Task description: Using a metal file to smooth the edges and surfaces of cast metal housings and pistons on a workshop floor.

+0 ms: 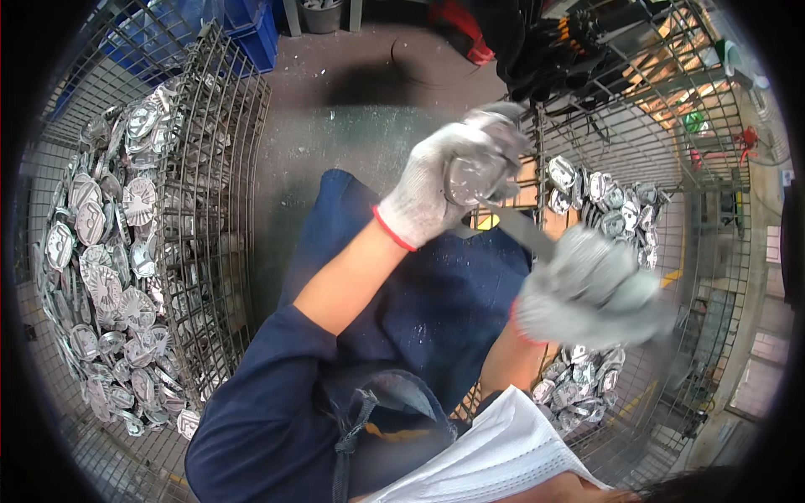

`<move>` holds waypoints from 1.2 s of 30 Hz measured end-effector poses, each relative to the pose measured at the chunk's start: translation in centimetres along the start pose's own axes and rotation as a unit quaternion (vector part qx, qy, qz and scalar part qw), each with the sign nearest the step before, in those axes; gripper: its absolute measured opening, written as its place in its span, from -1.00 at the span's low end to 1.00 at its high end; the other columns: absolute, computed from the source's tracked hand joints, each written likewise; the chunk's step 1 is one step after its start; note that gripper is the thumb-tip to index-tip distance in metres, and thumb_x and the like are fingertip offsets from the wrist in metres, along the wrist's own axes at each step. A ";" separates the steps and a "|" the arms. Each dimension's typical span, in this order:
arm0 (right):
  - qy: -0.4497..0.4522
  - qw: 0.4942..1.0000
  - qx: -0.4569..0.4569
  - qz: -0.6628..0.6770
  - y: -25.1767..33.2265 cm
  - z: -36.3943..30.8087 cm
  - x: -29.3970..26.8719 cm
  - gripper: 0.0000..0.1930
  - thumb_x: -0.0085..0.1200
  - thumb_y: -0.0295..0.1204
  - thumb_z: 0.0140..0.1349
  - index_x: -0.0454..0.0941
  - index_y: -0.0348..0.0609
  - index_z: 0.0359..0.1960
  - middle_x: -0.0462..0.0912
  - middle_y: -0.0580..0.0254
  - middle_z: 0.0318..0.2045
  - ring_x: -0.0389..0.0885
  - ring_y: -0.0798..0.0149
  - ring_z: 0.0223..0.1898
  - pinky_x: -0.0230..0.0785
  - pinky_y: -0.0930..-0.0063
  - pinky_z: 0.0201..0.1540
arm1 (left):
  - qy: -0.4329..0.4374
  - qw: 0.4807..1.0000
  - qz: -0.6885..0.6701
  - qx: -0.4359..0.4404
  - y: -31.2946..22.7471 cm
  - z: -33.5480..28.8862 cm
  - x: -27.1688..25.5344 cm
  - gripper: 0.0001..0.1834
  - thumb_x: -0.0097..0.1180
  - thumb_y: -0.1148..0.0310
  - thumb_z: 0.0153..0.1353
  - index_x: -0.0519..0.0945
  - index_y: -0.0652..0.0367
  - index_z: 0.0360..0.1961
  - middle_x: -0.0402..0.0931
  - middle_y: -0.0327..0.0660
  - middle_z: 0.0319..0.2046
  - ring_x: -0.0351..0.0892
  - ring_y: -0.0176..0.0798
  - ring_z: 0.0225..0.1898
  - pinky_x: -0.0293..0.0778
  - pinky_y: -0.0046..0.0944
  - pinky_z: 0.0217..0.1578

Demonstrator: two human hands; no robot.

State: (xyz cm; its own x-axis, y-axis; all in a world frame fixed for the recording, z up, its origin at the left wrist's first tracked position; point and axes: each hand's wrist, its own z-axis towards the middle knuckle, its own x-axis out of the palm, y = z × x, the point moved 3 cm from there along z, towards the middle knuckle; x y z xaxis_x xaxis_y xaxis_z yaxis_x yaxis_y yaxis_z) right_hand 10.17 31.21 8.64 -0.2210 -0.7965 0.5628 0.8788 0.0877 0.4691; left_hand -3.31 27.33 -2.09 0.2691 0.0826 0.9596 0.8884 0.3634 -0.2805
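My left hand (449,172), in a pale knitted work glove with a red cuff, is closed round a round silver metal casting (476,179) and holds it up in front of my lap. My right hand (591,289), gloved the same way and smeared by motion, grips a flat metal file (528,232). The file's thin grey blade slants up to the left, and its tip meets or nearly meets the lower edge of the casting. Blur hides the exact contact. Beneath both hands lies my dark blue apron (402,285).
To the left stands a wire cage (214,168) with a heap of silver castings (105,285). Another wire basket (696,251) on the right holds more castings (612,205). Blue bins (251,38) and a grey bucket (321,15) stand at the back; dark cloth (545,50) hangs far right.
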 end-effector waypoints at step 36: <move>0.073 0.981 -0.039 -0.177 0.6 -1.7 0.4 -0.36 -0.43 0.14 0.62 0.23 0.07 -0.62 0.27 0.41 -0.73 0.19 0.42 -0.77 0.12 0.48 -0.70 | 0.019 0.984 -0.177 -0.030 0.4 0.2 0.0 -0.48 0.09 0.17 0.30 0.54 0.26 0.20 0.64 0.12 0.05 0.73 0.12 -0.01 0.72 0.14 -0.05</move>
State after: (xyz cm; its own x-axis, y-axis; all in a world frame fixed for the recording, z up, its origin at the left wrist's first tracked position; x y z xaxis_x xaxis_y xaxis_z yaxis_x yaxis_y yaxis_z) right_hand 11.34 29.93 8.04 -0.4602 -0.8463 0.2683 0.7888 -0.2511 0.5610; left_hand -3.02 27.65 -2.17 -0.0473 -0.0749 0.9961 0.9491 0.3074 0.0682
